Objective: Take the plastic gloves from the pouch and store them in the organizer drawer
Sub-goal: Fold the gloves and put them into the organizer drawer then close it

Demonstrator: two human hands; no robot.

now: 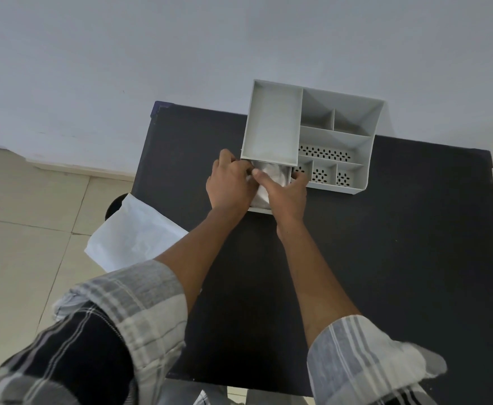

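Note:
A grey plastic organizer (365, 133) stands at the far edge of the black table. Its drawer (261, 210) is pulled out toward me under the big left compartment. Crumpled translucent plastic gloves (274, 175) lie in the drawer. My left hand (230, 184) presses on the gloves from the left, fingers curled on them. My right hand (287, 197) lies over the gloves from the right, thumb on the plastic, fingertips at the drawer's right wall. The hands hide most of the drawer. No pouch is in sight.
The black table (400, 258) fills the middle and right. A white bag (131, 232) lines a dark bin (116, 204) on the tiled floor to the left of the table. A pale wall stands behind the organizer.

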